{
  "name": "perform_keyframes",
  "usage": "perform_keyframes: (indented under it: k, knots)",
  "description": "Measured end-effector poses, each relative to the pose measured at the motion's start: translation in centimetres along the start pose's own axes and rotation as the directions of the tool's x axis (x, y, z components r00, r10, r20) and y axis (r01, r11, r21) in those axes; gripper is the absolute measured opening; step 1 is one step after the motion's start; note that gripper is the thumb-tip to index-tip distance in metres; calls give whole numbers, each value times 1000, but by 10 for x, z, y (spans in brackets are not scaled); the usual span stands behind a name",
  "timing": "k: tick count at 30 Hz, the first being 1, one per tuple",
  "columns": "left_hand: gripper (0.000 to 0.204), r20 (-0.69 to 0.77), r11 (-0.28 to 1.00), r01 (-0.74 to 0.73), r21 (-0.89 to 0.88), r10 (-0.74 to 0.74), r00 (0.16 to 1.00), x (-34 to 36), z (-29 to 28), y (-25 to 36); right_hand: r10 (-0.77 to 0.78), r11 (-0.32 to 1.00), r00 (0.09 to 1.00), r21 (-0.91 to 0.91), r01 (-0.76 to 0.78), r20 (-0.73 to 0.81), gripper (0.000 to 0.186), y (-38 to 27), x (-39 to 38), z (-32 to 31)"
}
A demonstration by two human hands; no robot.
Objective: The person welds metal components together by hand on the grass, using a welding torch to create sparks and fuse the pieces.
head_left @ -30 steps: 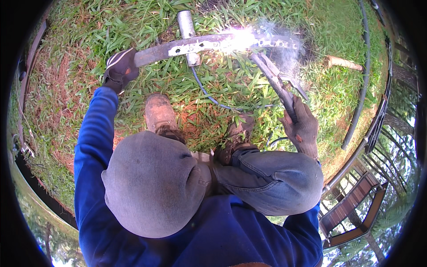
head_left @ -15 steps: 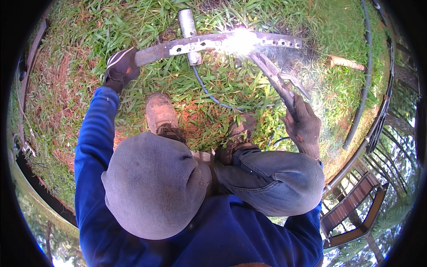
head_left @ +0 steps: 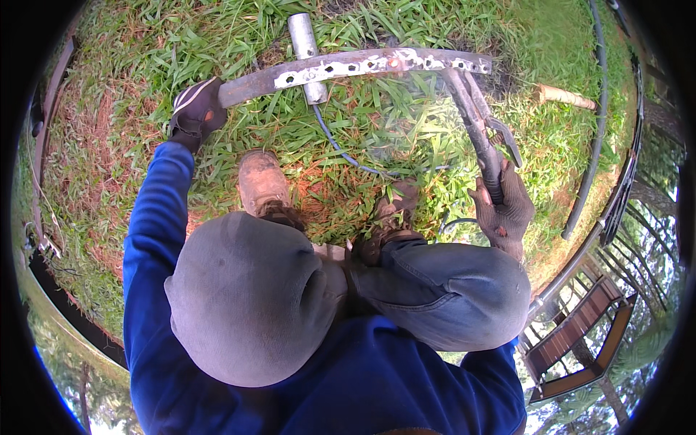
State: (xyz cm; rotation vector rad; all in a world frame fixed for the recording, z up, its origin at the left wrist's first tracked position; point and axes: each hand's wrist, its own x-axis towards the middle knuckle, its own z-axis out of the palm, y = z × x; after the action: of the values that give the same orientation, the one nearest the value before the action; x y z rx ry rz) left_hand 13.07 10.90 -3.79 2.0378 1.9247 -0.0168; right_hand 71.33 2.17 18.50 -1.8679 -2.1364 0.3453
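Your right hand, in a knit glove, is closed around the handle of the welding rod holder. Your left hand, gloved too, is wrapped around the left end of the curved steel bar. The bar lies across a short metal pipe on the grass.

The big white light is gone now, and only a little smoke hangs about. The holder has moved right, so its tip is up by the bar's right part. I can't tell if it touches. With the glare out, you can see the row of holes, and one spot looks pink, so it may be very hot.

The bar's right end sticks out free, with a wooden stick near it. There is grassy room between the bar and your boots, but a blue cable crosses it. A black hose lies farther right.
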Motion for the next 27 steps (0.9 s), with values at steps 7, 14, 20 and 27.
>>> perform_keyframes:
  k: [7, 14, 20, 27]
  knots:
    - [27, 30, 1000, 24, 3, -24, 999, 0, 4, -1, 138, 990, 979, 12, -142, 151, 73, -10, 5, 2]
    - [25, 33, 1000, 16, -15, -15, 999, 4, 27, -18, 120, 992, 951, -62, -107, 286, 75, -16, 15, 2]
    - [20, -12, 1000, -10, -13, 10, 1000, 1, 4, 4, 126, 990, 946, -101, -100, 298, 81, -11, 14, 4]
    - [16, -146, 998, -43, -47, 36, 989, -7, 10, 1, 219, 973, 919, -148, -179, 328, 74, -28, 22, 0]
